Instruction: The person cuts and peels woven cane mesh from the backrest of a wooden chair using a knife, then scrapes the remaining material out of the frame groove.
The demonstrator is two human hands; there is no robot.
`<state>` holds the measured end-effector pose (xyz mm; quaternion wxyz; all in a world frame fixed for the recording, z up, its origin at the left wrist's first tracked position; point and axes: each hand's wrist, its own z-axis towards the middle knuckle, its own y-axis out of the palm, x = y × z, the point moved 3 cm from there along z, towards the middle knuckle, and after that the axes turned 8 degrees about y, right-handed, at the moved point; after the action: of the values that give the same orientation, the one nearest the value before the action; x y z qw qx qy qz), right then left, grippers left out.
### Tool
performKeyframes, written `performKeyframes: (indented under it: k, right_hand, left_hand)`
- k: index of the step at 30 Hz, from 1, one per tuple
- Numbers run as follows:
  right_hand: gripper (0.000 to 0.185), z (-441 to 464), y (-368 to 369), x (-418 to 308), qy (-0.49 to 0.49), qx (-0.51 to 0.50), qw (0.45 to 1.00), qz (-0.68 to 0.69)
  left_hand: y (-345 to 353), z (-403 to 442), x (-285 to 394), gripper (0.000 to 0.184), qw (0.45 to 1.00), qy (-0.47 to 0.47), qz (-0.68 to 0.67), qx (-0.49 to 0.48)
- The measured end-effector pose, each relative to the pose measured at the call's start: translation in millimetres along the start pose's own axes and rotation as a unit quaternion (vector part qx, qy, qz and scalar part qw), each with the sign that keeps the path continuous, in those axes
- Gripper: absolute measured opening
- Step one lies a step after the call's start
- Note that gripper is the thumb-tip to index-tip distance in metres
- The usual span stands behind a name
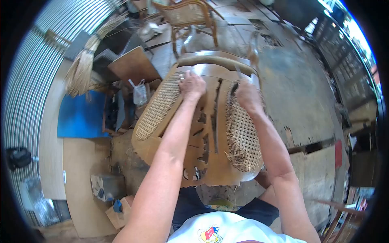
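At two o'clock, the right hand [248,96] clenched a thin tool [238,73], apparently working frayed cane [244,135]. The left hand [192,85], curled at twelve, likely needed to brace next.

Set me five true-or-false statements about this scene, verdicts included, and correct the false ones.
1. The left hand is at the upper end of the left cane panel. True.
2. The right hand is on the left cane panel too. False: it is at the upper part of the right cane panel.
3. Ragged strands show along the right cane panel. True.
4. The straw bundle lies on the carved frame. False: it is off to the left.
5. Another chair stands beyond. True.
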<state>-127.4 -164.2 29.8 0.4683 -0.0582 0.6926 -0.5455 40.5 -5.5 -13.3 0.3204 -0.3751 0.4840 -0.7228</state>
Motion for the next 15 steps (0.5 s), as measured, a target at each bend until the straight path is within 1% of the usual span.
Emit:
performKeyframes:
  k: [1, 2, 3, 5, 6, 8, 10, 11, 13, 14, 15]
  right_hand:
    - [0.020, 27, 17, 16, -0.035, 0.041, 0.999, 0.000]
    - [0.017, 38, 21, 17, -0.026, 0.038, 0.999, -0.029]
    - [0.017, 38, 26, 16, -0.035, 0.035, 0.998, -0.024]
    - [0.017, 27, 28, 15, -0.093, 0.127, 0.986, 0.056]
    - [0.023, 24, 32, 16, -0.025, 0.112, 0.990, 0.082]
    - [0.025, 2, 22, 14, -0.024, 0.095, 0.990, 0.106]
    - [0.029, -7, 18, 31, -0.016, 0.089, 0.984, 0.151]
    - [0.032, -3, 12, 49, -0.017, 0.095, 0.981, 0.171]
    - [0.036, 6, -8, 88, -0.060, 0.133, 0.964, 0.222]
    - [0.038, 16, -21, 121, -0.021, 0.146, 0.963, 0.224]
    - [0.040, 18, -31, 144, 0.021, 0.158, 0.961, 0.225]
  left_hand:
    - [6, 1, -1, 0.041, 0.999, -0.001, 0.009, 0.052]
    - [6, -1, 1, 0.042, 0.999, -0.004, 0.003, 0.042]
    - [4, -1, 2, 0.043, 0.999, -0.003, -0.003, 0.034]
    - [-3, -5, 7, 0.042, 0.999, 0.000, -0.020, 0.050]
    - [-5, -5, 8, 0.040, 0.998, 0.006, -0.026, 0.061]
    - [-2, -6, 7, 0.037, 0.997, 0.006, -0.028, 0.066]
    - [-3, -6, 9, 0.032, 0.989, 0.059, -0.062, 0.117]
    - [-8, -7, 11, 0.032, 0.990, 0.054, -0.061, 0.118]
    - [-19, -9, 21, 0.028, 0.977, 0.149, -0.135, 0.071]
    - [-17, -9, 21, 0.028, 0.969, 0.169, -0.139, 0.112]
    - [-16, -10, 18, 0.028, 0.970, 0.168, -0.137, 0.110]
